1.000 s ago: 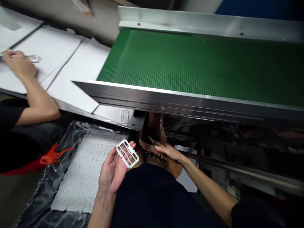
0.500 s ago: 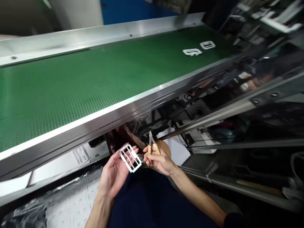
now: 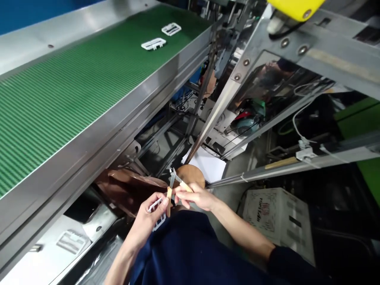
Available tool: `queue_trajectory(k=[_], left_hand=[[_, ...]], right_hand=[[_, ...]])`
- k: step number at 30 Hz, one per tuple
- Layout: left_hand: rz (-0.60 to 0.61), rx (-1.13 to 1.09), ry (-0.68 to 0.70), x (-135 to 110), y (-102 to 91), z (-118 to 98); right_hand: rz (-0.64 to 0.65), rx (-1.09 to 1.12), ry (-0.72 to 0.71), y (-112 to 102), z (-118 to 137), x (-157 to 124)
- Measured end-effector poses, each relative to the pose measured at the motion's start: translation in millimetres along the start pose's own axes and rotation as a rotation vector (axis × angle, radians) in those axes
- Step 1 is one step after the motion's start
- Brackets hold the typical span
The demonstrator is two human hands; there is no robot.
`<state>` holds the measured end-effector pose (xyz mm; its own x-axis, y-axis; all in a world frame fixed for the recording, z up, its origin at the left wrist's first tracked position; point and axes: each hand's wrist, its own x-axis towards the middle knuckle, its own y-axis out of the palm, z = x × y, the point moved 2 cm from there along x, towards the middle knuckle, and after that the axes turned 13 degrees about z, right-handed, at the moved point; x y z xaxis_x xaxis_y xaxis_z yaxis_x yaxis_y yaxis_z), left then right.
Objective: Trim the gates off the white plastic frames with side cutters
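Observation:
My left hand [image 3: 144, 221] is closed on a white plastic frame [image 3: 159, 223], which is tilted and partly covered by the fingers. In my right hand [image 3: 198, 196] is a pair of nippers [image 3: 172, 182] with pale yellow handles, their metal jaws pointing up and away from me. The handles are spread apart. One handle runs right beside my left thumb; whether the thumb touches it I cannot tell. Both hands are close together in front of my dark blue clothing.
On the green conveyor belt [image 3: 89, 71] lie two white frames [image 3: 153, 44]. Another pale frame [image 3: 71, 241] rests on a white surface at lower left. A round brown stool top [image 3: 192, 174], white sheets [image 3: 213, 164], metal rails [image 3: 219, 107] and a printed box [image 3: 264, 213] are beyond.
My view has swung right, so the belt's frames appear further left. My left hand has turned from palm-up to gripping the frame, and the hands have come together.

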<state>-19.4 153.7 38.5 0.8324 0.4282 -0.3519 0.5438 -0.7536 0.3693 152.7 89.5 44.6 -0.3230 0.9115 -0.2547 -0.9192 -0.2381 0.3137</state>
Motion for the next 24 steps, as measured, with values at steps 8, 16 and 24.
queue_trajectory(k=[8,16,24], left_hand=[[0.104,0.042,0.014,-11,16.9,1],[-0.062,0.013,-0.04,-26,37.5,33],[-0.12,0.041,-0.07,-28,32.1,41]], right_hand=[[-0.209,-0.483,0.079,15,21,-20],[-0.11,-0.647,0.096,30,1,-29],[-0.115,-0.613,0.126,32,-19,-27]])
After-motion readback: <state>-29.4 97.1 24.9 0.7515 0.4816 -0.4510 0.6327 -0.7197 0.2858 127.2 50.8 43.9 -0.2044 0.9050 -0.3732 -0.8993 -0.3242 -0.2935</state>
